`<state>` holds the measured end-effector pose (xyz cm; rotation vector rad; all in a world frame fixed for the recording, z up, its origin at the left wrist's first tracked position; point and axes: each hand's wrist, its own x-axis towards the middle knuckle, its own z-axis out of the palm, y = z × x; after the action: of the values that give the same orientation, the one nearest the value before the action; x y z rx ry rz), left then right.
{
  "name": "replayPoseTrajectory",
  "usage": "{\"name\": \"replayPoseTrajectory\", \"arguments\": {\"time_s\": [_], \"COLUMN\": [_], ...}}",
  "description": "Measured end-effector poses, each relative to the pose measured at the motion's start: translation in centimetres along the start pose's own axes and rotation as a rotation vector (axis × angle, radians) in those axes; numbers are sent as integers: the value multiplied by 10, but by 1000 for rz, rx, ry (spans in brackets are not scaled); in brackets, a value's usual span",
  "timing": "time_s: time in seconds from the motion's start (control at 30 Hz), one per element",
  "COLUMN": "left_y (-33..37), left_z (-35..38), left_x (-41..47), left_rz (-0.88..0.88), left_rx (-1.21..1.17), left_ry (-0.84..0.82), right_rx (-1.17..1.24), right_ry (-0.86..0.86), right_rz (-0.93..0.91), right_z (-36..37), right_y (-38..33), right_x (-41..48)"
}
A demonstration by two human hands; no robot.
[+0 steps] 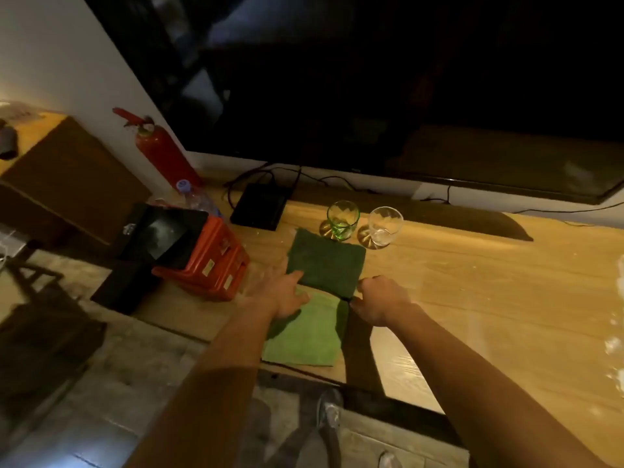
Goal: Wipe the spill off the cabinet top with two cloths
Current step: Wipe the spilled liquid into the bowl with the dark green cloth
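1. The left hand (287,297) lay flat with its fingers straight and apart, pressing where the dark cloth (327,261) met the light cloth (310,336).
2. The right hand (380,300) sat knuckles-up at the right end of that join, fingers curled down. Whether they pinched a cloth or only touched it could not be told.
3. Both cloths lay folded flat on the counter (472,298). The light cloth was at the near edge and the dark cloth lay against it on the far side.
4. A green glass (342,219) and a clear glass (385,226) stood just beyond the dark cloth's far edge.
5. Pale wet glints, probably the spill (613,349), showed at the far right of the counter, well apart from the cloths.
6. The step in hand appeared to be taking up one cloth per hand.
7. Recommended practice:
   - Grip each cloth fully before lifting.
   - Draw the dark cloth toward the body, not outward, so the glasses are not struck.
   - Keep each cloth folded as a thick pad.
   - Wipe from the spill's margin inward, away from the counter edge.
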<state>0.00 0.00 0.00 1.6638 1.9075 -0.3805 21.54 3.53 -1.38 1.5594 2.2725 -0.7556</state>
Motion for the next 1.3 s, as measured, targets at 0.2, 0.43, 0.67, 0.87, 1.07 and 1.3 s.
{"name": "replayPoseTrajectory", "arguments": {"time_s": [0.2,0.43,0.67,0.87,1.07,1.3], "left_y": [-26,-56,-74,-81,-90,-88], "left_z": [11,39,53,49,54,41], "left_x": [67,119,145,145,138,123], "left_rz": [112,264,350,403,429,486], "left_rx": [24,51,94,155,274,160], "left_ry": [10,-8,75,140,149,281], "right_rx": [42,46,36,-129,-301,-189], "right_ry": [-23,-46,-18,-43,-61,-11], "right_rz": [92,165,164,110,75,144], "right_z": [23,51,61,64,73,66], "right_y": [-11,-22,-18,-17,-31,-37], "right_x": [53,92,103,109,107,96]}}
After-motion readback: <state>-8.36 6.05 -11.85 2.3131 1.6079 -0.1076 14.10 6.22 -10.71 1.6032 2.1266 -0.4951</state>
